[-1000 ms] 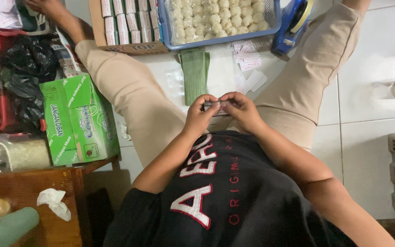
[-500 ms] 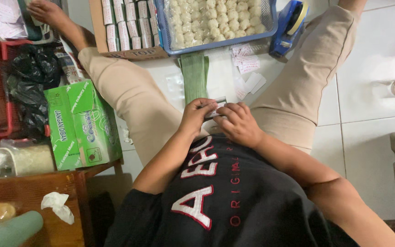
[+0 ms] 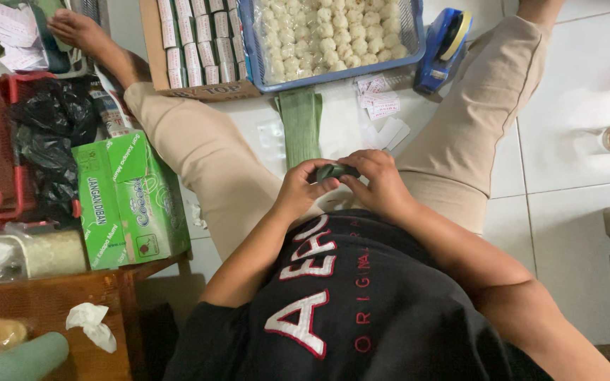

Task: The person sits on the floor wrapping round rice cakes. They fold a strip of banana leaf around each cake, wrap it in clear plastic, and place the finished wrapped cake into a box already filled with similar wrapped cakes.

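Pinching a small dark-green folded leaf parcel (image 3: 338,171) between both sets of fingertips, I hold it over my lap: left hand (image 3: 298,190) and right hand (image 3: 383,185) both closed on it, likely keeping the fold tight. Flat green leaf strips (image 3: 300,125) lie ahead, before the blue basket of pale dough balls (image 3: 402,51).
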